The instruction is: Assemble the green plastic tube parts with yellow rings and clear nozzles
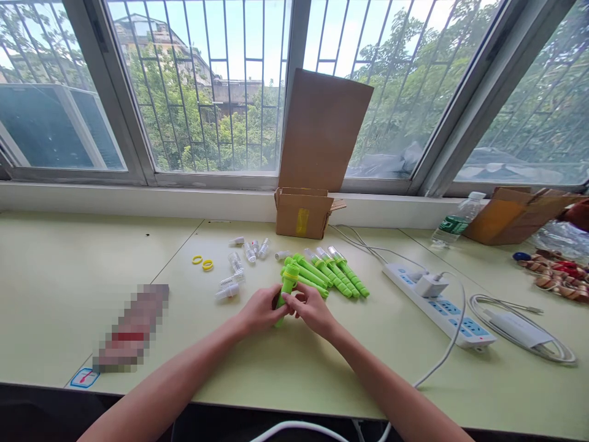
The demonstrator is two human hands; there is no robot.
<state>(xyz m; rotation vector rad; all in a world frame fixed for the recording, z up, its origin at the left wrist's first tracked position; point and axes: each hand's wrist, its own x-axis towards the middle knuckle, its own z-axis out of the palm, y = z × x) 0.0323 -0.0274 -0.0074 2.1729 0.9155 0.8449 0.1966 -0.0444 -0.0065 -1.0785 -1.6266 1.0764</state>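
Note:
My left hand (262, 310) is wrapped round a green plastic tube (289, 277), held tilted above the table. Its threaded top carries a yellow ring. My right hand (313, 308) pinches the same tube from the other side, its fingertips meeting it below the ring. Just behind my hands lie several loose green tubes (306, 270). To their right, three similar tubes with clear caps (340, 272) lie side by side. Clear plastic caps (235, 263) are scattered left of my hands. Beyond them are two loose yellow rings (208, 265).
An open cardboard box (301, 215) stands against the window sill. On the right are a power strip (439, 307) with cables, a coiled charger cable (519, 328), a water bottle (459, 220) and another carton (510, 215). A blurred-out item (133, 328) lies at left.

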